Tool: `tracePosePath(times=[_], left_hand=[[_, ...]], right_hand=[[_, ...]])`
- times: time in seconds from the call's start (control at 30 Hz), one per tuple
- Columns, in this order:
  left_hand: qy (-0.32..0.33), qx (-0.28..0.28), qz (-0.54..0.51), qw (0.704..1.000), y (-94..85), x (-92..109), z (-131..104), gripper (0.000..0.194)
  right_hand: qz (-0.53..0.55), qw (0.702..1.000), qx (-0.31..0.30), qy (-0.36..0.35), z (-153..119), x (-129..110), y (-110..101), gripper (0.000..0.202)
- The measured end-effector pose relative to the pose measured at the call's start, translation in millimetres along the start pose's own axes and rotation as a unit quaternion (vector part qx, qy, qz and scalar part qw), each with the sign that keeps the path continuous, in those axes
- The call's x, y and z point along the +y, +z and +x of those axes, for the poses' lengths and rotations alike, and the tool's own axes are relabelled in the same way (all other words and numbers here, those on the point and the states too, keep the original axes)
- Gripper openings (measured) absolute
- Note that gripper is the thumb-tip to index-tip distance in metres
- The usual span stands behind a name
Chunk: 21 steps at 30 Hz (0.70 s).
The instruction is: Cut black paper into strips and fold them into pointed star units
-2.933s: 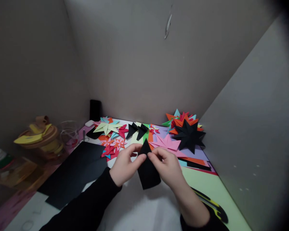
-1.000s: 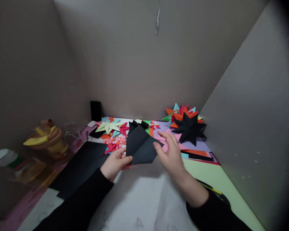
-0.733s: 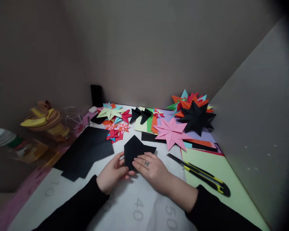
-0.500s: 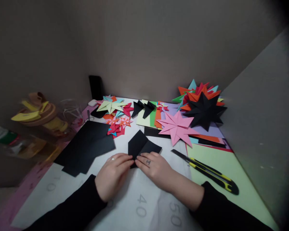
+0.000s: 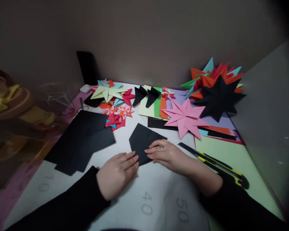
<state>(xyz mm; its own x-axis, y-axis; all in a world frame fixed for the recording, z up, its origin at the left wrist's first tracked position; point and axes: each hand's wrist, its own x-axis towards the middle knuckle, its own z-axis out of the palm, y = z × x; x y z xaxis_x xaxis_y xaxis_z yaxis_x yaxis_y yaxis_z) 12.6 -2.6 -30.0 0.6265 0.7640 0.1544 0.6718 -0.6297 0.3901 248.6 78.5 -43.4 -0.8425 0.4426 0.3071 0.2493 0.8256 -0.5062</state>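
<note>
A folded sheet of black paper (image 5: 142, 141) lies flat on the white numbered mat (image 5: 163, 189), a crease line running across it. At its lower left corner, the stretched fingertips of my left hand (image 5: 120, 173) press down; that thumb is hidden. My right hand (image 5: 166, 152) lies over the sheet's right side with its fingers extended and flat on the paper. Larger black sheets (image 5: 79, 138) are stacked to the left of it. To the right is a yellow-and-black utility knife (image 5: 216, 165), its blade out.
Behind the hands are two black folded pieces (image 5: 140, 95), a pink paper star (image 5: 186, 117) and a pile of small coloured stars (image 5: 108, 93). A large black star (image 5: 219, 99) leans among others at right. A phone (image 5: 86, 67) stands against the wall.
The black sheet's raised right part now lies flatter and looks wider. My right hand has shifted right, away from my left hand. The whole view has tilted and come closer.
</note>
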Motion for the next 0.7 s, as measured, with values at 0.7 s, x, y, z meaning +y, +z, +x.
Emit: tracePosePath(times=[0.7], left_hand=[[0.032,0.043,0.086,0.995,5.6,36,-5,0.028]], right_hand=[[-0.002,0.983,-0.017,0.185,17,-3,-9,0.013]])
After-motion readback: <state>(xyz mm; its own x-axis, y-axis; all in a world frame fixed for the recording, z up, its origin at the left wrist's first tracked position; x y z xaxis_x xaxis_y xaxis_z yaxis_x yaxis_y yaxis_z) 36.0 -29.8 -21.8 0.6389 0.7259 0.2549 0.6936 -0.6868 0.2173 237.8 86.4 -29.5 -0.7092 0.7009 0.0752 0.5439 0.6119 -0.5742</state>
